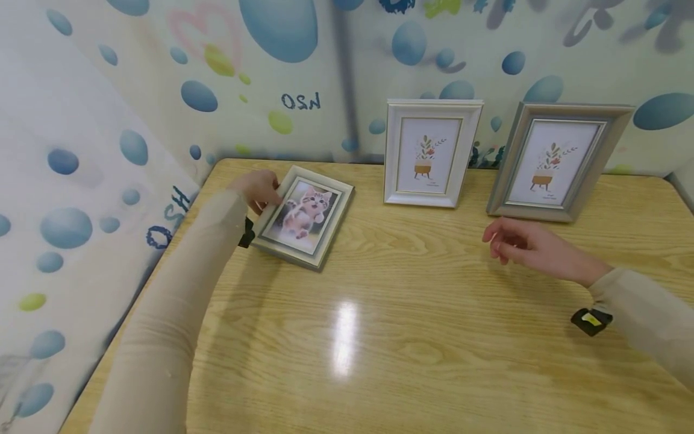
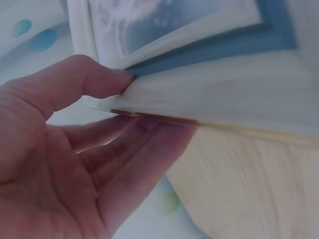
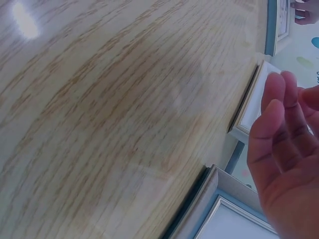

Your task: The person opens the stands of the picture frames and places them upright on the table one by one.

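Observation:
A cream photo frame (image 1: 306, 218) with a kitten picture tilts at the left of the table. My left hand (image 1: 259, 187) grips its left edge. In the left wrist view, the thumb (image 2: 104, 82) presses on the front border and the fingers (image 2: 149, 164) lie behind the frame. My right hand (image 1: 534, 248) hovers over the table at the right, fingers loosely bent, holding nothing. Nearest to it stands a grey-brown photo frame (image 1: 582, 169) with a plant print. A white photo frame (image 1: 393, 150) with the same kind of print stands to its left.
The wooden table (image 1: 412, 337) ends at a wall covering (image 1: 303, 132) with blue and green spots at the back and left. Both standing frames are near the table's back edge. A glare spot shows on the tabletop.

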Demonstrator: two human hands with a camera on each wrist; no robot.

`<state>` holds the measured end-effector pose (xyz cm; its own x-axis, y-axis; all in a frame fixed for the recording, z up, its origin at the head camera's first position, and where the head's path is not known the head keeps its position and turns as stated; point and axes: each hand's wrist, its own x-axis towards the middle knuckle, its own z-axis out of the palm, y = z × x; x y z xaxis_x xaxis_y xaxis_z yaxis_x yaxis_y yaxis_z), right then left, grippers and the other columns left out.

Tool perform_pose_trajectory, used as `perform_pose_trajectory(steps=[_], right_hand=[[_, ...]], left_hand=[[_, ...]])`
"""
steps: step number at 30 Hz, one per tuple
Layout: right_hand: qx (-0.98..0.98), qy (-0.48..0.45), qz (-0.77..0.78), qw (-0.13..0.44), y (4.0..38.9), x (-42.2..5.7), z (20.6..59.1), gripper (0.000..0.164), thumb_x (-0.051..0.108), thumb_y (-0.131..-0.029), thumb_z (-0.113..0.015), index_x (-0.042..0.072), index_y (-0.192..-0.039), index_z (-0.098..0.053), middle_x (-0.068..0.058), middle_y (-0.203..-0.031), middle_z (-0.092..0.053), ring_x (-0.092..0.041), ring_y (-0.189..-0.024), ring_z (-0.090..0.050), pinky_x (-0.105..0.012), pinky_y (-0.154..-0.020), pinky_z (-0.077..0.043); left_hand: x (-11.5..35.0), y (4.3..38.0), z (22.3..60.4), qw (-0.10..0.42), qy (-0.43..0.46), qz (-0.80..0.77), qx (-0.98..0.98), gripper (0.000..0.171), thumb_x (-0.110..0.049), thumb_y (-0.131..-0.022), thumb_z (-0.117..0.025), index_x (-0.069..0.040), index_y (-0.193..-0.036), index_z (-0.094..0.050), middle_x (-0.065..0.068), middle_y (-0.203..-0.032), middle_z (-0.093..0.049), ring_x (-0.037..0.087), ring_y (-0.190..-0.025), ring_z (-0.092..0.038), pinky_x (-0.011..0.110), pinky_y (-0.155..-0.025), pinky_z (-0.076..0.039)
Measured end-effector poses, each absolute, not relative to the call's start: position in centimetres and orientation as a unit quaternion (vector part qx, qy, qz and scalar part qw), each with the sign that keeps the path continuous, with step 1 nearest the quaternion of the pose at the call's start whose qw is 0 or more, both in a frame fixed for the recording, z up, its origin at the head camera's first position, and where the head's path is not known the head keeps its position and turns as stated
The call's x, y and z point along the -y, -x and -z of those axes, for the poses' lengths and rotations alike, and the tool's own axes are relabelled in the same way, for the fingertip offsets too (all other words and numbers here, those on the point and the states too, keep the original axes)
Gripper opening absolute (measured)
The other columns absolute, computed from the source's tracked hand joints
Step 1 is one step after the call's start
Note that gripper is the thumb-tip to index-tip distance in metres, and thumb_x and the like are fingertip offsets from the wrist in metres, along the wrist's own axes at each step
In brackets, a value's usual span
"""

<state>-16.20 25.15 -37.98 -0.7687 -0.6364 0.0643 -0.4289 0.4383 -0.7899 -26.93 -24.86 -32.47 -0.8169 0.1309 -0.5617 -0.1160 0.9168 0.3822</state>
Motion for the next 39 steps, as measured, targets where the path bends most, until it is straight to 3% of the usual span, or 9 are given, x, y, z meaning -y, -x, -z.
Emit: perform_pose_trajectory(steps=[10, 15, 24, 33, 39], right_hand=[[-0.824, 0.355, 0.419, 0.14, 16.1, -24.8, 38.2, 0.017, -0.01, -0.094, -0.049, -0.001, -0.107, -0.056, -0.007, -0.08, -0.061, -0.02, -0.067, -0.06, -0.031, -0.056, -0.052], [-0.822, 0.357, 0.411, 0.167, 16.1, -24.7, 38.2, 0.016, -0.007, -0.095, -0.05, 0.0, -0.108, -0.056, -0.005, -0.082, -0.062, -0.019, -0.069, -0.06, -0.03, -0.058, -0.052], [-0.827, 0.353, 0.395, 0.19, 16.5, -24.1, 38.2, 0.015, -0.001, -0.098, -0.051, 0.0, -0.111, -0.056, -0.004, -0.083, -0.062, -0.019, -0.071, -0.06, -0.028, -0.058, -0.05], [-0.817, 0.354, 0.39, 0.235, 17.3, -21.8, 37.6, 0.016, 0.007, -0.101, -0.049, 0.001, -0.114, -0.055, -0.007, -0.084, -0.06, -0.024, -0.072, -0.057, -0.028, -0.06, -0.048], [-0.811, 0.347, 0.407, 0.235, 17.7, -19.3, 37.2, 0.016, 0.006, -0.098, -0.052, 0.0, -0.113, -0.057, -0.008, -0.086, -0.062, -0.025, -0.076, -0.059, -0.032, -0.061, -0.051]], left_hand=[[24.9, 26.9, 30.9, 0.37, -0.037, -0.19, -0.909, 0.042, -0.008, -0.09, -0.055, 0.003, -0.127, -0.04, 0.022, -0.12, -0.047, 0.035, -0.098, -0.058, 0.041, -0.08, -0.055], [24.6, 26.9, 30.2, 0.391, -0.063, -0.199, -0.897, 0.039, -0.006, -0.087, -0.056, -0.002, -0.122, -0.038, 0.02, -0.12, -0.047, 0.032, -0.096, -0.059, 0.043, -0.082, -0.054], [24.0, 27.2, 29.1, 0.395, -0.123, -0.227, -0.882, 0.045, -0.005, -0.089, -0.061, -0.008, -0.128, -0.037, 0.023, -0.121, -0.056, 0.031, -0.097, -0.061, 0.044, -0.079, -0.055], [22.5, 27.5, 28.0, 0.378, -0.192, -0.3, -0.855, 0.065, 0.002, -0.082, -0.059, -0.013, -0.142, -0.037, 0.019, -0.117, -0.059, 0.029, -0.104, -0.058, 0.043, -0.079, -0.055], [20.7, 27.6, 27.7, 0.375, -0.231, -0.32, -0.839, 0.068, 0.003, -0.081, -0.057, -0.016, -0.144, -0.039, 0.017, -0.114, -0.062, 0.028, -0.103, -0.059, 0.043, -0.079, -0.054]])
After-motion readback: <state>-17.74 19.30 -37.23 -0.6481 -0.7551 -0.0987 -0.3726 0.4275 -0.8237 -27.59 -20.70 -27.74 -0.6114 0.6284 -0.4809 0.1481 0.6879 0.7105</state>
